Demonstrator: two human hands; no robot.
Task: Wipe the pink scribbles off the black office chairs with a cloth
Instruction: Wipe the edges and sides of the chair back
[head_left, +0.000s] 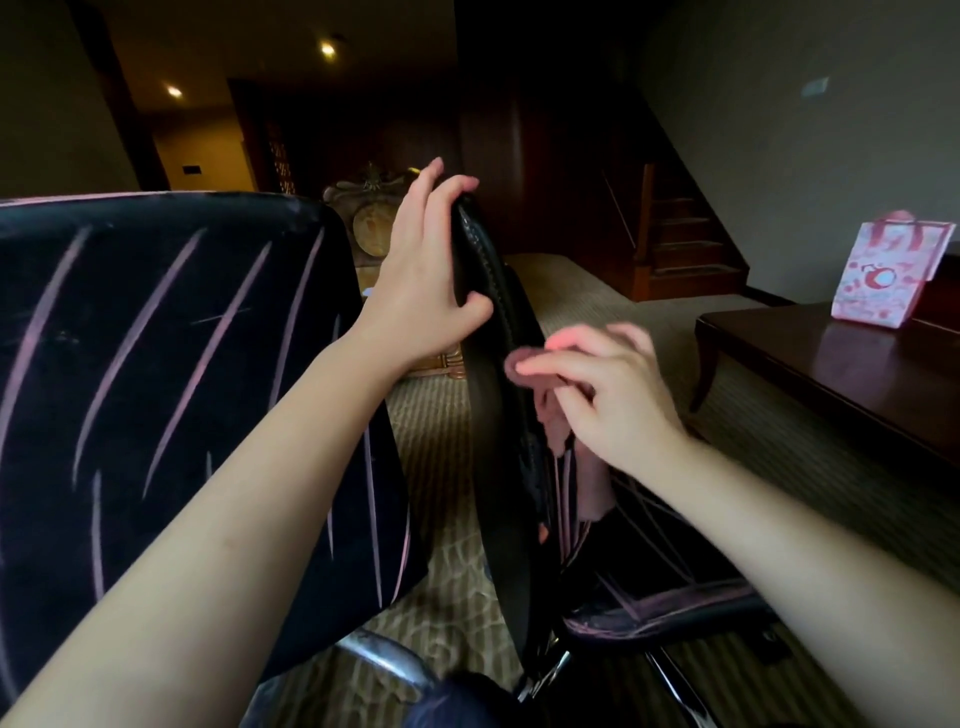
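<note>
Two black office chairs stand before me. The left chair's back (156, 395) fills the left side and is covered with long pink scribbles. I see the second chair's back (498, 395) edge-on in the middle, and its seat (670, 603) below carries pink marks. My left hand (426, 270) grips the top edge of that second chair's back, fingers over it and thumb on the near side. My right hand (608, 395) pinches a pinkish cloth (545, 379) against the right face of the same back; the hand is blurred.
A dark wooden table (841, 374) stands at the right with a pink paper bag (883, 275) on it. Patterned carpet (597, 312) runs ahead toward wooden stairs (685, 234). An ornate wooden piece (369, 208) sits behind the chairs. A chrome chair base (384, 660) is near my feet.
</note>
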